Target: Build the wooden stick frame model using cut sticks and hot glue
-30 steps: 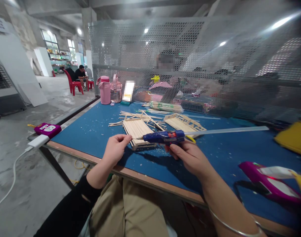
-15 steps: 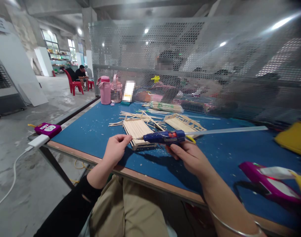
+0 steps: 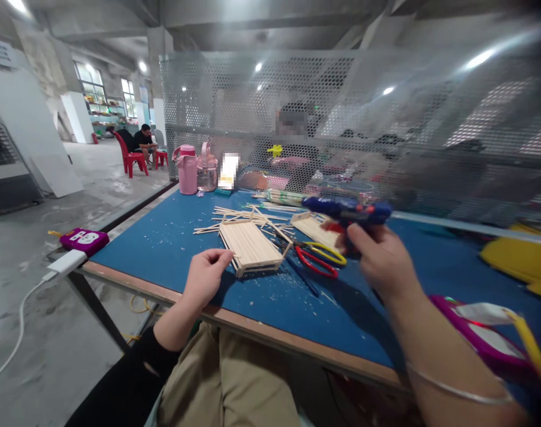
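In my right hand (image 3: 377,255) is a blue hot glue gun (image 3: 341,209), raised above the table with its nozzle toward the left and a clear glue stick trailing from its back. My left hand (image 3: 210,270) is closed in a pinch on a short thin wooden stick (image 3: 237,256), near the left edge of a small slatted wooden stick model (image 3: 252,242). Red-and-yellow-handled pliers (image 3: 317,261) lie right of that model, beside a dark blue pen-like tool (image 3: 303,277). A second wooden piece (image 3: 317,230) rests behind, partly covered by my right hand.
Loose wooden sticks (image 3: 212,224) and bundled sticks (image 3: 281,197) lie toward the back. A pink bottle (image 3: 187,172) stands by the perforated metal screen (image 3: 234,89). Purple power strips sit at the left corner (image 3: 84,239) and right (image 3: 474,332). Another person (image 3: 297,148) is behind the screen.
My right hand has swung the glue gun up and right, away from my left hand, uncovering the pliers. My left hand stays near the model with the stick.
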The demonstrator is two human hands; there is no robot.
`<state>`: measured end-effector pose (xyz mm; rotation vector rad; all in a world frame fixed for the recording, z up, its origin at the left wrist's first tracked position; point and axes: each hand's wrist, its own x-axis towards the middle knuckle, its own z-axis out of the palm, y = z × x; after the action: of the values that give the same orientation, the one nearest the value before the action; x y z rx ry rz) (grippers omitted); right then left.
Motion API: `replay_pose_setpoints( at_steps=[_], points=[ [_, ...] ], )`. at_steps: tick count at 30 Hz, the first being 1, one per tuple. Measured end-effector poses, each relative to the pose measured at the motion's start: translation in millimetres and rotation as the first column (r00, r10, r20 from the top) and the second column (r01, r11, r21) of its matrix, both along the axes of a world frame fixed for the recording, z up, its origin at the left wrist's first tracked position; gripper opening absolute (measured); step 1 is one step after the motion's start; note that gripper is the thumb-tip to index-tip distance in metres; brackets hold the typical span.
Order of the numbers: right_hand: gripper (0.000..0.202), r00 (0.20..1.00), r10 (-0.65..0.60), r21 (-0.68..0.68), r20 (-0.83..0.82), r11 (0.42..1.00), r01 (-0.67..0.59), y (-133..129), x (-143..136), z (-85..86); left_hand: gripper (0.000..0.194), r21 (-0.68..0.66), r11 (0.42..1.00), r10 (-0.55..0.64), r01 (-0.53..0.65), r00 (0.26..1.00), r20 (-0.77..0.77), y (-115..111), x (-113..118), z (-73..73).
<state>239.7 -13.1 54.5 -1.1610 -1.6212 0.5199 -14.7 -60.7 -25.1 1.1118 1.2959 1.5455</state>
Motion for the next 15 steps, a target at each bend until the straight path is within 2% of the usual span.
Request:
replay_pose_setpoints(
  at_steps=[1,2,4,5,7,9,12,13,15],
  points=[
    [0.03,0.987,-0.143,0.07,0.072,0.988,0.138,10,8,9.6,0.027,0.002,1.0,0.006,-0.006,1.0,-0.001,0,0,-0.4],
    [0.026,0.938,-0.281,0.132,0.204,0.957,0.258,20,17,18.0,0.027,0.01,1.0,0.013,-0.013,1.0,-0.003,0,0,-0.9],
    [0.025,0.789,-0.415,0.162,0.453,0.909,0.385,40,30,28.0,0.027,0.041,0.999,0.027,-0.027,1.0,-0.012,0,0,-2.5],
    [0.028,0.7,-0.416,0.16,0.581,0.901,0.403,49,35,28.8,0.026,0.06,0.998,0.03,-0.029,0.999,-0.018,0,0,-3.4],
    [0.034,0.632,-0.434,0.155,0.642,0.881,0.448,64,39,22.2,0.026,0.092,0.995,0.027,-0.023,0.999,-0.035,1,0,-5.3],
    [0.037,0.569,-0.456,0.156,0.684,0.854,0.496,75,37,8.2,0.026,0.103,0.995,0.019,-0.013,0.998,-0.058,1,-1,-6.7],
    [0.04,0.393,-0.434,0.166,0.811,0.815,0.555,87,33,-14.1,0.026,0.108,0.994,0.007,0.002,0.997,-0.083,1,-2,-7.6],
    [0.039,0.365,-0.419,0.162,0.831,0.811,0.562,89,32,-19.9,0.025,0.109,0.994,0.004,0.005,0.996,-0.089,0,-2,-7.5],
    [0.035,0.363,-0.401,0.147,0.841,0.815,0.561,93,32,-27.6,0.025,0.117,0.993,0.0,0.012,0.995,-0.105,0,-2,-7.3]
  ],
)
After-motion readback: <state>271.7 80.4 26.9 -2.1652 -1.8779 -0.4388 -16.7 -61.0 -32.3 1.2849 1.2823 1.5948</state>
